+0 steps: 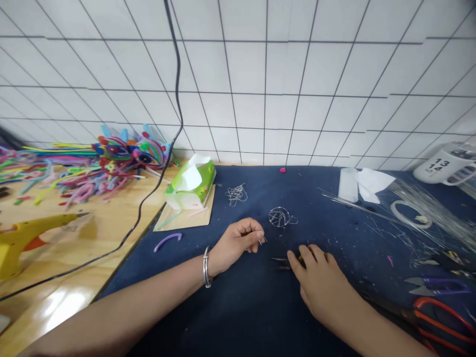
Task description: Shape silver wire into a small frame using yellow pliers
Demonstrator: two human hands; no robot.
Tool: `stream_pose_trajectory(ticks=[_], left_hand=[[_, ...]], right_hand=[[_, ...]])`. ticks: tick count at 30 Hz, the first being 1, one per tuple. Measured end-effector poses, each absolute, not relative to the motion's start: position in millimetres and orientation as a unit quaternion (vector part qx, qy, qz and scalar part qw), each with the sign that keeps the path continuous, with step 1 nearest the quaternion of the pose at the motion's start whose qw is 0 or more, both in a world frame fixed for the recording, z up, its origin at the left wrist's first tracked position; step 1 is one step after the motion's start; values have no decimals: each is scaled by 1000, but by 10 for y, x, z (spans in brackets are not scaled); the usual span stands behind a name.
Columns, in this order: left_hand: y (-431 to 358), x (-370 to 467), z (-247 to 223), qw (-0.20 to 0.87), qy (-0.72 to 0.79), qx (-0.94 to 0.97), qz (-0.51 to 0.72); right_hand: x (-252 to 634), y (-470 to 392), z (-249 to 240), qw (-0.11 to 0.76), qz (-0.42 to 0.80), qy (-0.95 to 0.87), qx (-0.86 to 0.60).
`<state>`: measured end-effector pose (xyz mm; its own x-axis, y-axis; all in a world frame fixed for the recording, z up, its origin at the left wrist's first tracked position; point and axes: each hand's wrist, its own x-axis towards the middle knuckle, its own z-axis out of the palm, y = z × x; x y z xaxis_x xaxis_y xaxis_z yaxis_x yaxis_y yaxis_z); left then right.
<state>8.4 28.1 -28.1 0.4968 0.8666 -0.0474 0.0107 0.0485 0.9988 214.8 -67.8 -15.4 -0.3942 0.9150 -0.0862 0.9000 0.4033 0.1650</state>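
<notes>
A dark blue mat covers much of the wooden desk. On its right lies a loose bundle of long straight wires. The right hand is palm down over the mat, fingers bent and slightly apart over a partly hidden tool; its 2 metal tips point left, and whether the fingers grip it I cannot tell. The left hand is near it, thumb and fingers pinching a thin wire piece above the mat. Beyond and left stands a green tissue pack. Red-handled scissors lie at right, with smaller purple snips just beyond. A wire tangle and a smaller wire ring lie beyond the hands.
</notes>
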Motion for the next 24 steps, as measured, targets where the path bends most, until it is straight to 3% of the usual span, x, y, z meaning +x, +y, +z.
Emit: stream_pose_trajectory(ticks=[24], left_hand=[[285, 60, -319, 632, 343, 612, 331]], right_hand=[[2163, -516, -163, 14, 46, 846, 531]])
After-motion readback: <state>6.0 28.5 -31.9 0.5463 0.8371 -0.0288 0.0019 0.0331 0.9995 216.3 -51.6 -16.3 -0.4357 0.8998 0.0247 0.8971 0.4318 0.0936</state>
